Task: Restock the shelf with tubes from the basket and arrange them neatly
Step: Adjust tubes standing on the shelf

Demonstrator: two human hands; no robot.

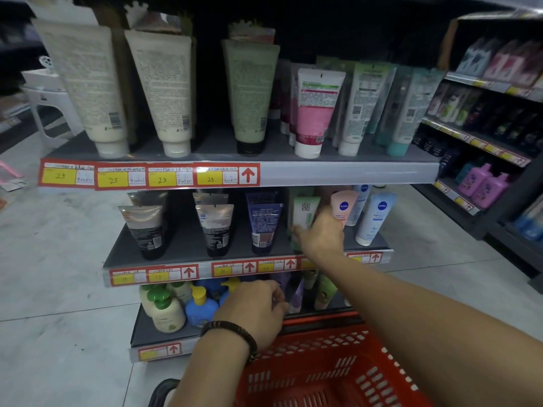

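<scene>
My right hand [321, 235] reaches onto the middle shelf [188, 245] and grips a pale green tube [305, 211] that stands between a dark blue tube [264, 218] and a pink Nivea tube [343, 207]. My left hand [255, 309], with a dark bead bracelet on the wrist, hovers at the far left corner of the red basket [332, 362]. Its fingers are curled, and I cannot see whether they hold anything. The basket's inside is mostly hidden by my arms.
The top shelf [338, 173] holds large cream, green and pink tubes standing on their caps. The bottom shelf [147, 333] carries pump bottles [164, 312] and purple tubes [295, 295]. A second shelving unit [484, 142] with bottles stands to the right. A white stool [47, 98] is at the left.
</scene>
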